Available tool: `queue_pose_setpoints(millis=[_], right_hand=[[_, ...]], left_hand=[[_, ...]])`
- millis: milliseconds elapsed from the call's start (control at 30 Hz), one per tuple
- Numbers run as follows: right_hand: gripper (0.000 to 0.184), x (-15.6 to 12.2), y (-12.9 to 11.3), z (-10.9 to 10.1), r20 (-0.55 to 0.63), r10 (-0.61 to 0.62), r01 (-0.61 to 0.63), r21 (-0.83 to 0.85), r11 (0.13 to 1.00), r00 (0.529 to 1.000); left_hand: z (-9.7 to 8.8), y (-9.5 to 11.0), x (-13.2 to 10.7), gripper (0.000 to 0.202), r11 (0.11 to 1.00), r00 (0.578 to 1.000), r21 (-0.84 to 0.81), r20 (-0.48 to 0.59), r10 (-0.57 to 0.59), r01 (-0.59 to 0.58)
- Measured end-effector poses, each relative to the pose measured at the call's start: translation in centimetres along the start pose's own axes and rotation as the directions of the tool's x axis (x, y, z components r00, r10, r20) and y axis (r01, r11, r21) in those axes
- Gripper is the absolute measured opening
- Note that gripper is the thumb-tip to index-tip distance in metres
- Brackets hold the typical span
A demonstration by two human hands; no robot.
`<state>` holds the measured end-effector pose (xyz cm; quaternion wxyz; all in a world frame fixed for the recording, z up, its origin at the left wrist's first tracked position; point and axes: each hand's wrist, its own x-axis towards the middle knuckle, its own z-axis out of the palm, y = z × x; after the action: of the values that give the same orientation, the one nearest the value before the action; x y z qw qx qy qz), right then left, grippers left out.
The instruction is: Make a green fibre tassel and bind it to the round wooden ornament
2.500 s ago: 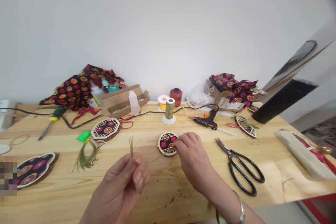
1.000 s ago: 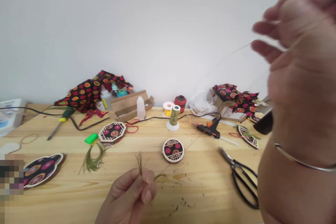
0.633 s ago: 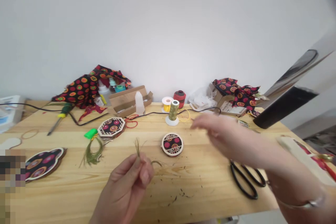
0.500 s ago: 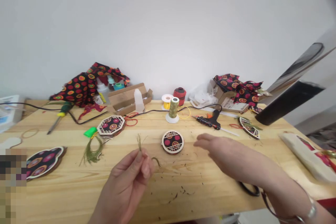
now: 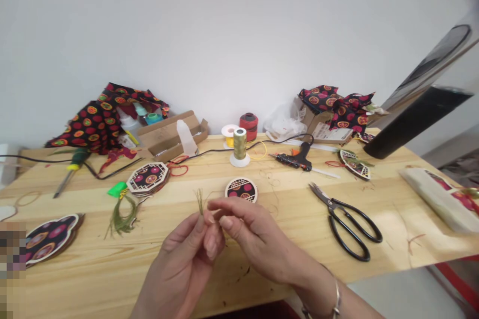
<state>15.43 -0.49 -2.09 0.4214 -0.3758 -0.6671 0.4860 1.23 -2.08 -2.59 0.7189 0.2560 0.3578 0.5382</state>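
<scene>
My left hand (image 5: 190,254) is closed, pinching a small bundle of olive-green threads (image 5: 199,200) between thumb and fingers. The loose ends stick up above the thumb. My right hand (image 5: 252,239) has come in beside it, its index finger reaching over at the left fingertips and its thumb held apart from that finger. I see nothing held in it. Just behind the right hand lies a round wooden lattice ornament (image 5: 241,188) with patterned fabric, its near edge covered. Black-handled scissors (image 5: 346,222) rest on the table to the right, blades slightly apart.
A gold-green thread spool (image 5: 240,145) stands behind the round ornament, near a red spool (image 5: 248,127). A glue gun (image 5: 295,158) lies to its right. At left are an octagonal ornament (image 5: 147,178), a green tassel (image 5: 123,215) and a screwdriver (image 5: 69,174). A black tube (image 5: 415,122) leans at right.
My right hand has moved left to my left hand, uncovering the scissors on the table. The left hand keeps its pinch on the threads. The view has shifted slightly.
</scene>
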Motion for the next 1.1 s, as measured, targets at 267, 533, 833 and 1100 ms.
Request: queue_pose_setpoints(millis=[267,533,833,1100], right_hand=[[0.014,-0.8,0.8,-0.3,-0.056,0.082,-0.086,-0.075,0.993,0.995],[0.014,-1.8,-0.3,-1.7,0.081,0.142,-0.104,-0.360,0.927,0.987],[0.028,-0.7,-0.1,0.0,-0.165,-0.071,0.065,-0.043,0.997,0.984],[0.031,-0.4,-0.2,1.5,-0.075,0.036,-0.022,0.182,0.983,0.996]], left_hand=[[0.1,0.1,0.2,0.008,0.999,0.991,0.040,-0.137,0.012,-0.007],[0.1,-0.1,0.6,0.020,0.999,0.974,-0.019,-0.220,0.044,-0.049],[0.0,-0.8,0.7,0.022,0.996,0.990,0.071,-0.128,0.062,-0.053],[-0.2,-1.0,0.7,0.022,0.996,0.986,0.078,-0.162,0.047,-0.035]])
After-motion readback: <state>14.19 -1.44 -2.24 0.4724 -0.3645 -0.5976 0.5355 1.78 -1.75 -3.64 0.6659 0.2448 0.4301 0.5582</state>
